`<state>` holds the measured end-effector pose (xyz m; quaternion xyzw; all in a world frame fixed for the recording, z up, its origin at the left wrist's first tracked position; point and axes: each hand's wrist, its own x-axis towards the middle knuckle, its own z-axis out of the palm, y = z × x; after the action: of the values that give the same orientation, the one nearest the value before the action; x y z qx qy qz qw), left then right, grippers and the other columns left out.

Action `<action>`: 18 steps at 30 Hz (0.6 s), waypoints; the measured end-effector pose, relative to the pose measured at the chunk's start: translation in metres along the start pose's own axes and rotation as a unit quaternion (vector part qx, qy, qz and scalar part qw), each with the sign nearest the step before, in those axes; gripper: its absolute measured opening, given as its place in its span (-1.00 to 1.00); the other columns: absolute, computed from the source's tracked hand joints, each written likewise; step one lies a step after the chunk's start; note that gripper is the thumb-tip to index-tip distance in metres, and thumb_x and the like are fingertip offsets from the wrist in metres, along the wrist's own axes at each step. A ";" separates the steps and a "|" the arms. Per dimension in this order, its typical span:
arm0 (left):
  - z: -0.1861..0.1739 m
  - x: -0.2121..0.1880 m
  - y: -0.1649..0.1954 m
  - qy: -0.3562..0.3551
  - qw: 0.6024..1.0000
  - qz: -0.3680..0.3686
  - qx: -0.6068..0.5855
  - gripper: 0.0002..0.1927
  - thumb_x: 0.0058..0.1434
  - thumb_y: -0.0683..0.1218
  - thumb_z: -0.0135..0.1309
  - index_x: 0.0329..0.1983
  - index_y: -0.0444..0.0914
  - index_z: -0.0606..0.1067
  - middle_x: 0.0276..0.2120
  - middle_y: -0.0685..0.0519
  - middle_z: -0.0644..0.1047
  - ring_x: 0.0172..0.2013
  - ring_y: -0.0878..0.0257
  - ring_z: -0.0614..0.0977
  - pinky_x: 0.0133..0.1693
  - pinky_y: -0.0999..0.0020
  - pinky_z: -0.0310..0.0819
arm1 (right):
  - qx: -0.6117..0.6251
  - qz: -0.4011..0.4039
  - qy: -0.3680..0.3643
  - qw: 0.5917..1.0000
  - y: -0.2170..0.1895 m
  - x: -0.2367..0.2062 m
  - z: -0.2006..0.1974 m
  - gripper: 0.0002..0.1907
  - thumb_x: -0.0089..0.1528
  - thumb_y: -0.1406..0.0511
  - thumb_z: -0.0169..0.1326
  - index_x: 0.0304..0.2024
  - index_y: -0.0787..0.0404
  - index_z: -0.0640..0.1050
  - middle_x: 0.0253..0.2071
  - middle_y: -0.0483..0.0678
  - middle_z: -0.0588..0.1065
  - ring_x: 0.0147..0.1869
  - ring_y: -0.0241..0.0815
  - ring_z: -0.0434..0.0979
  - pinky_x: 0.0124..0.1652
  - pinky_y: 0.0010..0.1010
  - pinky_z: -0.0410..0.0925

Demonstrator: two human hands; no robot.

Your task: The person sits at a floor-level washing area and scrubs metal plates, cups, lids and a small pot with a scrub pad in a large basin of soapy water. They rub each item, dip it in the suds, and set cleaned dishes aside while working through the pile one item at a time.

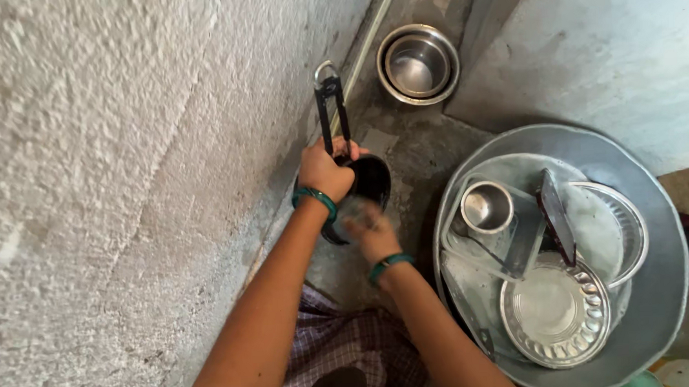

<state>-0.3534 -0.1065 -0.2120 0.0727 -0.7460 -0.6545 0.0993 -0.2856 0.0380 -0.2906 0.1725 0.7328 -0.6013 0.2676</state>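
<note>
My left hand [325,171] grips a small black pan [371,180] where its long black handle [330,108] joins the bowl, and the handle points away from me. My right hand [370,231] is blurred and pressed against the pan's near side, closed on what looks like a scrub pad, though the blur hides it. Both wrists wear green bangles. The pan is held low over a wet concrete floor beside a rough grey wall.
A wide metal basin [659,200] at the right holds a steel cup [487,207], round steel plates [556,309], a clear plastic container and a dark utensil. Nested steel bowls [418,62] stand on the floor further off. A pale pipe runs along the wall base.
</note>
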 end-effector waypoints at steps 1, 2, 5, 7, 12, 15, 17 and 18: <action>-0.001 -0.001 0.000 0.007 1.000 0.006 -0.007 -0.84 -0.10 -0.40 0.01 -0.51 -0.29 0.44 -0.34 -0.05 0.70 -0.11 0.18 0.77 -0.06 0.38 0.62 | -0.119 -0.109 0.076 0.984 -0.006 -0.003 -0.006 -0.42 0.13 0.44 0.13 0.24 0.27 0.42 0.17 0.19 0.45 0.23 0.17 0.45 0.13 -0.08 0.36; -0.002 -0.002 0.001 0.012 1.000 0.006 0.007 -0.84 -0.08 -0.39 0.00 -0.51 -0.29 0.45 -0.32 -0.04 0.71 -0.12 0.18 0.77 -0.06 0.38 0.62 | -0.234 -0.215 0.147 0.937 -0.013 -0.006 -0.010 -0.32 0.05 0.51 0.10 0.27 0.33 0.38 0.22 0.26 0.40 0.25 0.24 0.41 0.15 -0.06 0.34; -0.002 -0.003 0.006 0.014 0.999 0.000 0.047 -0.83 -0.08 -0.38 -0.02 -0.50 -0.28 0.49 -0.30 -0.02 0.71 -0.14 0.16 0.77 -0.07 0.38 0.61 | -0.399 -0.345 0.117 0.841 -0.026 -0.013 -0.009 -0.19 -0.03 0.55 0.11 0.32 0.35 0.30 0.33 0.30 0.32 0.39 0.28 0.30 0.27 -0.06 0.25; 0.000 -0.004 0.011 -0.003 0.998 -0.017 0.065 -0.80 -0.14 -0.39 -0.05 -0.50 -0.27 0.48 -0.31 0.00 0.72 -0.14 0.15 0.76 -0.07 0.37 0.59 | -0.462 -0.371 0.064 0.803 -0.028 -0.015 0.000 -0.15 -0.05 0.52 0.17 0.33 0.37 0.26 0.35 0.32 0.28 0.44 0.33 0.21 0.30 0.00 0.15; 0.003 -0.003 0.016 -0.001 0.992 0.030 0.120 -0.82 -0.10 -0.38 0.02 -0.49 -0.27 0.51 -0.30 -0.02 0.70 -0.15 0.05 0.71 -0.09 0.28 0.54 | -0.562 -0.132 -0.087 0.812 -0.002 -0.001 0.028 0.00 -0.04 0.38 0.29 0.38 0.36 0.12 0.39 0.29 0.18 0.50 0.29 0.06 0.43 0.03 -0.10; 0.002 -0.003 0.014 -0.001 0.997 0.021 0.076 -0.81 -0.09 -0.39 -0.03 -0.49 -0.26 0.49 -0.30 -0.01 0.70 -0.13 0.10 0.74 -0.09 0.31 0.59 | -0.146 -0.263 -0.104 0.948 0.021 0.004 0.038 -0.01 -0.16 0.41 0.28 0.33 0.32 0.21 0.35 0.26 0.28 0.48 0.21 0.19 0.37 0.01 0.09; 0.000 -0.005 0.013 -0.009 0.998 0.008 0.056 -0.81 -0.08 -0.39 -0.04 -0.50 -0.26 0.48 -0.31 -0.01 0.69 -0.12 0.13 0.76 -0.10 0.32 0.61 | -0.202 -0.273 -0.123 0.933 0.027 0.006 0.031 -0.24 -0.04 0.41 0.21 0.24 0.34 0.34 0.41 0.28 0.27 0.49 0.21 0.22 0.39 0.01 0.12; -0.001 -0.006 0.013 -0.014 0.998 0.009 0.059 -0.83 -0.07 -0.39 -0.01 -0.51 -0.27 0.47 -0.33 -0.02 0.68 -0.12 0.13 0.76 -0.12 0.32 0.60 | -0.228 -0.279 -0.133 0.923 0.027 0.008 0.025 -0.35 0.02 0.40 0.18 0.20 0.35 0.40 0.43 0.29 0.26 0.49 0.21 0.23 0.40 0.00 0.13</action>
<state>-0.3471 -0.1046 -0.1994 0.0627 -0.7849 -0.6097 0.0903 -0.2719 0.0192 -0.3199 -0.1861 0.8264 -0.4856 0.2159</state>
